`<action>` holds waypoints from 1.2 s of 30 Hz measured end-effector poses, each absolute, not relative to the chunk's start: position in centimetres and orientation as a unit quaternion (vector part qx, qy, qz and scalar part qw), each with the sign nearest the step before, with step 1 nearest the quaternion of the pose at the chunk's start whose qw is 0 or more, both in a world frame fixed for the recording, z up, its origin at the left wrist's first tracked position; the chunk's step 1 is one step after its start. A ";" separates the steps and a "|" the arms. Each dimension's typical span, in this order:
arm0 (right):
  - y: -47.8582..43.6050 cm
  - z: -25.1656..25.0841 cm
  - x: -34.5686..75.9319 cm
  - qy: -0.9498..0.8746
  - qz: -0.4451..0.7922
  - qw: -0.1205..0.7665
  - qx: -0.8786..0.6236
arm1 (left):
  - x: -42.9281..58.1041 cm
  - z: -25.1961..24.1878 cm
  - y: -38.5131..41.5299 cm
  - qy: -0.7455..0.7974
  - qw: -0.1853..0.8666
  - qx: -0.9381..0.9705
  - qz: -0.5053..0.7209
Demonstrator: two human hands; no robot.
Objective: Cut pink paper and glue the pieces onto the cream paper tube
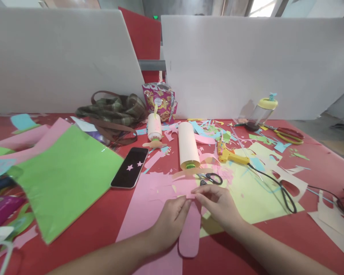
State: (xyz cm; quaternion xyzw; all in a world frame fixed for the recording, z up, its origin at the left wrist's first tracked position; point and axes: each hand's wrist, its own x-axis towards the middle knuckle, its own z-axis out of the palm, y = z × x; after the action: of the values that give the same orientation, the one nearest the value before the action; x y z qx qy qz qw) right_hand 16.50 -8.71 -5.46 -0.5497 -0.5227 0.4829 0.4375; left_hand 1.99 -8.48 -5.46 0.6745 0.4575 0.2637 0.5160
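Note:
My left hand (172,219) and my right hand (216,204) meet near the middle of the table, both with fingers pinched. Between their fingertips is a small piece of pink paper (190,196), its edges partly covered by the fingers. Directly below it lies a long pink paper strip with a rounded end (189,238); whether the two are joined I cannot tell. Just beyond my fingers are black-handled scissors (214,178), partly hidden. A cream paper-wrapped cylinder (188,147) with a green bottom end rests behind them.
Left of my hands are a phone (130,168) with two pink stars on it and green sheets (71,175). To the right, a yellow glue gun (232,156) trails a black cord. Paper scraps, a smaller wrapped cylinder (154,126) and a clear bottle (260,114) stand farther back.

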 end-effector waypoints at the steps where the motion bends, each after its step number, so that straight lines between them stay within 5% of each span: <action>1: -8.6 -5.4 16.6 -0.528 0.477 0.430 -0.555 | 2.0 -5.4 -8.5 0.457 0.521 0.669 0.268; 20: -8.5 -5.4 17.4 -0.622 0.367 0.385 -0.575 | 2.0 -5.4 -8.8 0.423 0.627 0.598 0.264; 36: -8.8 -5.2 16.8 -0.721 0.291 0.401 -0.484 | 1.9 -6.2 -8.5 0.401 0.472 0.754 0.219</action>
State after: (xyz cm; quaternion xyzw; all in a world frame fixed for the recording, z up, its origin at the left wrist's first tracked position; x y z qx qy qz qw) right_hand 16.80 -8.82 -5.16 -0.4843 -0.7208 0.2913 0.4013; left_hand 1.88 -8.52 -6.16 0.7542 0.4009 0.2191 0.4716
